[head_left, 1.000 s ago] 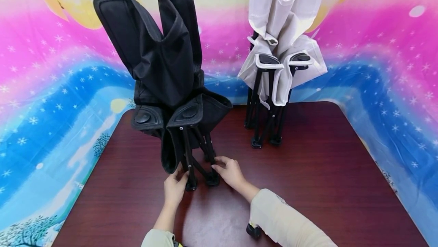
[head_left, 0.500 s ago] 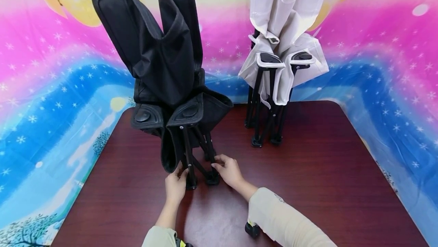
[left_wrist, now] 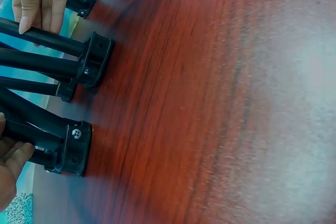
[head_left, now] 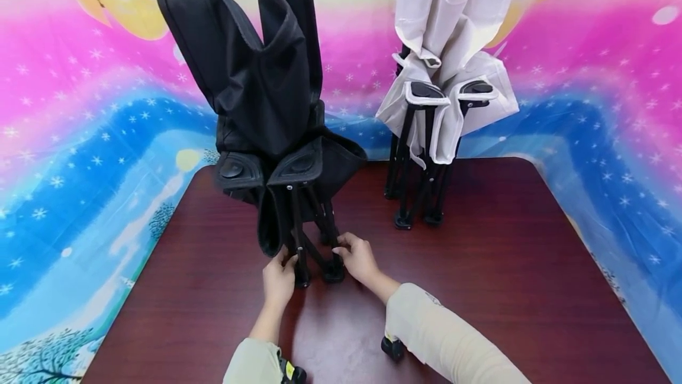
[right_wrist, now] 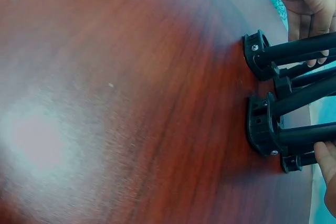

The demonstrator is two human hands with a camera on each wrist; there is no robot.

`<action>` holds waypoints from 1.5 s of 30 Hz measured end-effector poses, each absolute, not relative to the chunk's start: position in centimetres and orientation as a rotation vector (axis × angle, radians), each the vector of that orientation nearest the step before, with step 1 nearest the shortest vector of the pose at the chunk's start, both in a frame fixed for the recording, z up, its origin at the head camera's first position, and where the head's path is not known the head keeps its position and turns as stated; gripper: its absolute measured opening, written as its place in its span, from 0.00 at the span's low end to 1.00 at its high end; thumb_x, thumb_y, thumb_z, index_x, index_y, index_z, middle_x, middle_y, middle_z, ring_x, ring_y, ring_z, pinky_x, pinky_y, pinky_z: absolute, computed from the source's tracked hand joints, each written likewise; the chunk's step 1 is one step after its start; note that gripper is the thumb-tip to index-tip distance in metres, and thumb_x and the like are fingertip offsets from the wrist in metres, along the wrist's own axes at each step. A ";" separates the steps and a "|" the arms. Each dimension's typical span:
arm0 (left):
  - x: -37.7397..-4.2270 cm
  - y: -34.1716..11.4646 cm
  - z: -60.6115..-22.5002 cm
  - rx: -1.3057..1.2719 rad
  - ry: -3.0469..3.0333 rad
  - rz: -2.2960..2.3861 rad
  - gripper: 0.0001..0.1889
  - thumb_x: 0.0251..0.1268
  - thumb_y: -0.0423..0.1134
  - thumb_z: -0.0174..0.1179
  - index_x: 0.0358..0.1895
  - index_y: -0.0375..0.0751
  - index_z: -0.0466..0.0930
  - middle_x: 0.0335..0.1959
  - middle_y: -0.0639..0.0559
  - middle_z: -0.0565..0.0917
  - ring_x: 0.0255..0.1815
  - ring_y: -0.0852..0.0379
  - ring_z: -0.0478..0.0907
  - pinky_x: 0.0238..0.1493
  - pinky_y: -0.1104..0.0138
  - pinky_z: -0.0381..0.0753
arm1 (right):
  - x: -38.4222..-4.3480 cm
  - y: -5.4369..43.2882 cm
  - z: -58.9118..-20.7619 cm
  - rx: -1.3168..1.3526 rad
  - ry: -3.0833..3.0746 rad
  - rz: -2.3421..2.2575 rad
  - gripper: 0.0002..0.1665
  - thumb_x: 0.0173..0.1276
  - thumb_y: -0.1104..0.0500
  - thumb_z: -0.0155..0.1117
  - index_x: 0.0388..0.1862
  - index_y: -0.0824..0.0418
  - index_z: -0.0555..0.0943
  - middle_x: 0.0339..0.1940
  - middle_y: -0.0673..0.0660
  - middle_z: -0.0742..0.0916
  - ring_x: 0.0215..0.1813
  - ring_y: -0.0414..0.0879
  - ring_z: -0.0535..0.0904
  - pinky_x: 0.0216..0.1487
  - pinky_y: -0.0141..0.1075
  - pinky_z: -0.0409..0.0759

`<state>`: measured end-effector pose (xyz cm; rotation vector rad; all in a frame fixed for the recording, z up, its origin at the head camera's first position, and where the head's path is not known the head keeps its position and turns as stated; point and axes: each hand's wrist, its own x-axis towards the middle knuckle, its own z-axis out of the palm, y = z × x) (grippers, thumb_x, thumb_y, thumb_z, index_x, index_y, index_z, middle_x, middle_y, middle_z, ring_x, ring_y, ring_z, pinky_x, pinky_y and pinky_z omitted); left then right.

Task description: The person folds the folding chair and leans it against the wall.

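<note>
A black folding camp chair (head_left: 272, 94) stands folded up on the left half of the table, its fabric seat and back bunched above thin black legs. My left hand (head_left: 279, 280) grips a front leg low down, just above its foot; in the left wrist view the fingers (left_wrist: 20, 156) curl at the tube beside a bracket foot (left_wrist: 76, 148). On the other side my right hand (head_left: 359, 260) pinches another leg near the bottom, thumb and fingertips on the tube. The right wrist view shows the right thumb (right_wrist: 321, 153) against a leg. Part of the left fingers is hidden behind the legs.
A white folding camp chair (head_left: 447, 88) with black legs stands folded at the back right of the dark red wooden table (head_left: 479, 289). A patterned pink and blue cloth (head_left: 602, 76) hangs behind and around the table.
The black camp chair and both hands have shifted slightly away from me across the table, and the head view has swung a little. Both hands keep their grip; the white chair stays put.
</note>
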<state>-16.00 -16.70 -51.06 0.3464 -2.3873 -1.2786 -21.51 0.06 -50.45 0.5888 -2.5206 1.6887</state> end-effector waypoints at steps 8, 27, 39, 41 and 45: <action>-17.8 -16.6 -51.1 0.359 -2.396 -1.239 0.05 0.54 0.32 0.57 0.33 0.33 0.78 0.25 0.44 0.80 0.26 0.53 0.76 0.27 0.62 0.74 | -23.0 -0.1 -50.6 0.570 -2.500 1.656 0.04 0.53 0.70 0.61 0.30 0.67 0.77 0.28 0.59 0.82 0.22 0.47 0.77 0.19 0.27 0.73; -21.3 -16.7 -51.6 0.558 -2.243 -1.385 0.09 0.49 0.36 0.62 0.33 0.35 0.81 0.27 0.44 0.82 0.27 0.53 0.78 0.30 0.63 0.76 | -25.5 -0.7 -50.2 0.356 -2.400 1.594 0.06 0.48 0.70 0.65 0.27 0.67 0.78 0.26 0.58 0.83 0.26 0.45 0.78 0.24 0.31 0.75; -23.7 -16.7 -51.0 0.612 -2.262 -1.298 0.08 0.49 0.37 0.62 0.32 0.36 0.83 0.27 0.44 0.82 0.28 0.51 0.78 0.32 0.62 0.76 | -28.1 -1.9 -49.0 0.173 -2.527 1.460 0.04 0.49 0.66 0.65 0.26 0.65 0.82 0.24 0.56 0.84 0.30 0.46 0.79 0.32 0.35 0.76; -24.2 -16.6 -50.8 0.611 -2.254 -1.278 0.08 0.49 0.36 0.62 0.31 0.35 0.83 0.28 0.44 0.82 0.30 0.50 0.78 0.34 0.61 0.76 | -28.3 -2.1 -48.8 0.137 -2.538 1.464 0.04 0.49 0.66 0.65 0.26 0.66 0.82 0.24 0.56 0.84 0.30 0.46 0.79 0.32 0.34 0.76; -24.9 -16.4 -50.4 0.630 -2.248 -1.281 0.09 0.51 0.36 0.60 0.33 0.35 0.83 0.31 0.43 0.82 0.33 0.48 0.78 0.37 0.60 0.75 | -28.4 -2.7 -48.4 0.062 -2.548 1.479 0.04 0.51 0.66 0.63 0.27 0.67 0.82 0.24 0.57 0.84 0.30 0.47 0.79 0.32 0.35 0.76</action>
